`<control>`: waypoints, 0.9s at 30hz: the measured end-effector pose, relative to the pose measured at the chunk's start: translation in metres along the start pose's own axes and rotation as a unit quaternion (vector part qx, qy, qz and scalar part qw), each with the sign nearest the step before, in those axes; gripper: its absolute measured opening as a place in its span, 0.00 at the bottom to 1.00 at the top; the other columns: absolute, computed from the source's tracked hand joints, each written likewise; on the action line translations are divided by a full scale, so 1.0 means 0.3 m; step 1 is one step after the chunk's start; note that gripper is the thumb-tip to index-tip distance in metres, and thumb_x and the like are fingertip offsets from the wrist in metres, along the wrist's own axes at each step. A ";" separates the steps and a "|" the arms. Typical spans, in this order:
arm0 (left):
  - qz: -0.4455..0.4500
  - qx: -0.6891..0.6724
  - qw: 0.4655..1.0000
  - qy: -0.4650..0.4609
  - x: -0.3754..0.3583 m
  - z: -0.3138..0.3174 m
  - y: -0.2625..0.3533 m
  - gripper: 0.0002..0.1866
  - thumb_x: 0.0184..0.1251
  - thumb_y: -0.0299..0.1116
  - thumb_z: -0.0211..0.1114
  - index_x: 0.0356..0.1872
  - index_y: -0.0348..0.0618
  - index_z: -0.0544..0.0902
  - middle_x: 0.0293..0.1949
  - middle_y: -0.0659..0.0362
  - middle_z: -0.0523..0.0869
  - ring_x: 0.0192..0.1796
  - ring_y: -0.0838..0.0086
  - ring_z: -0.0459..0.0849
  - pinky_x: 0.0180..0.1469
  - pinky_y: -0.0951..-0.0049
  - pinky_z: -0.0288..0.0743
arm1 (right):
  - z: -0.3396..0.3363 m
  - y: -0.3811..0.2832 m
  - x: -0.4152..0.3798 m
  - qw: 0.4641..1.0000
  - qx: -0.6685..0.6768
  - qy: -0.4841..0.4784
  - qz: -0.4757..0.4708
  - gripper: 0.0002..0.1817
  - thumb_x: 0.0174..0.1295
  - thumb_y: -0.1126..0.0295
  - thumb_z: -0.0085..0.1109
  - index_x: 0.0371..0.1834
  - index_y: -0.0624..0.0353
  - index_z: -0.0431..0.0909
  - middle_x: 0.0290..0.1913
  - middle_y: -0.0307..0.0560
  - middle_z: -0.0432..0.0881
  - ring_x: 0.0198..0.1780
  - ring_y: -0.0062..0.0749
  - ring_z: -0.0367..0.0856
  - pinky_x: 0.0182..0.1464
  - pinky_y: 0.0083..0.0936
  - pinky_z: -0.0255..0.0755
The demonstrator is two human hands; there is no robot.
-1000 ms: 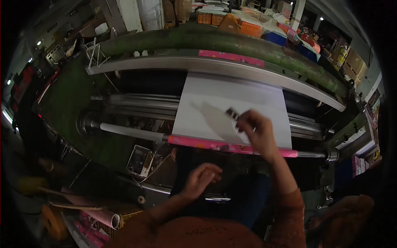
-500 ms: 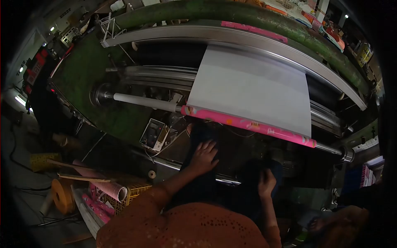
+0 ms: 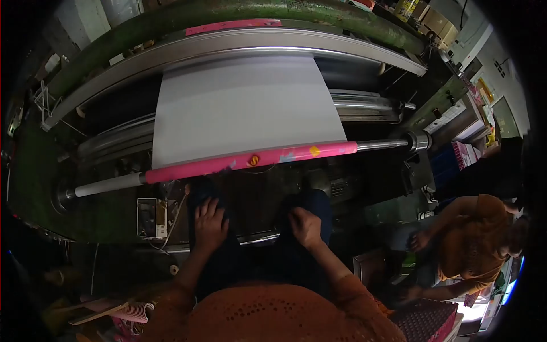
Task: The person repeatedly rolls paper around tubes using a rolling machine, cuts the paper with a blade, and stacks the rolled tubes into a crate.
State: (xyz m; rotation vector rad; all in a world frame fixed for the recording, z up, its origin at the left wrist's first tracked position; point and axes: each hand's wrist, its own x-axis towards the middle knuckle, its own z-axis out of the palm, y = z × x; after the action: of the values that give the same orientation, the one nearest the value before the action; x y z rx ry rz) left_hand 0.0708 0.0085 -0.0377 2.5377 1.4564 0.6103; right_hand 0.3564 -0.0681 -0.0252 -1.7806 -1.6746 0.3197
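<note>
My left hand (image 3: 210,224) lies flat on my left knee, its fingers a little spread, with nothing in it. On my right knee rests my right hand (image 3: 306,227), its fingers curled closed; the inside of the hand is hidden. Beyond both knees, apart from the hands, a pink printed roll (image 3: 296,154) sits on a metal shaft (image 3: 382,145). A wide white sheet (image 3: 245,108) runs from this roll up under a metal crossbar (image 3: 228,45) of the machine.
A small open box (image 3: 152,218) with cables stands left of my left knee. At the right, a person in an orange shirt (image 3: 473,245) sits or leans close by. Cardboard tubes (image 3: 134,310) lie at lower left, and a metal rail (image 3: 256,238) crosses below my knees.
My view has swung to the right, bringing the person in orange into fuller sight. The pink roll shows a different part of its print. Both hands stay on my knees.
</note>
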 end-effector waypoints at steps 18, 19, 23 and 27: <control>0.110 -0.025 0.970 0.213 0.243 -0.474 0.093 0.18 0.58 0.34 0.66 0.46 0.34 0.79 0.46 0.51 0.80 0.54 0.57 0.77 0.61 0.54 0.69 | 0.105 -0.745 0.882 0.942 0.102 -0.160 -0.277 0.05 0.58 0.70 0.61 0.34 0.58 0.80 0.30 0.52 0.83 0.33 0.51 0.81 0.36 0.37 0.75; 0.080 0.007 0.978 0.192 0.264 -0.498 0.084 0.21 0.58 0.36 0.67 0.50 0.33 0.78 0.49 0.50 0.78 0.57 0.57 0.75 0.64 0.54 0.66 | 0.172 -0.762 0.913 0.938 0.090 -0.167 -0.291 0.05 0.58 0.72 0.61 0.34 0.59 0.80 0.29 0.54 0.83 0.32 0.50 0.82 0.36 0.36 0.75; 0.027 0.029 0.989 0.139 0.292 -0.496 -0.002 0.26 0.58 0.41 0.67 0.52 0.33 0.76 0.51 0.49 0.76 0.59 0.58 0.73 0.67 0.55 0.62 | 0.316 -0.785 0.949 0.932 0.043 -0.178 -0.312 0.05 0.55 0.72 0.60 0.34 0.60 0.80 0.30 0.56 0.83 0.33 0.52 0.82 0.37 0.38 0.75; 0.036 0.071 0.993 0.088 0.315 -0.454 -0.060 0.26 0.50 0.46 0.73 0.45 0.38 0.77 0.43 0.53 0.77 0.49 0.61 0.75 0.56 0.59 0.66 | 0.339 -0.793 0.959 0.927 0.035 -0.183 -0.325 0.05 0.54 0.72 0.60 0.32 0.59 0.79 0.30 0.56 0.82 0.34 0.54 0.81 0.37 0.40 0.75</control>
State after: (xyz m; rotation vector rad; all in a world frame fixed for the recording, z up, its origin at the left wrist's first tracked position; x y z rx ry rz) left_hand 0.0415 0.0892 0.1052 2.7155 1.5205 0.7882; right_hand 0.1505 0.2266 0.1179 -1.0589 -2.3696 0.4146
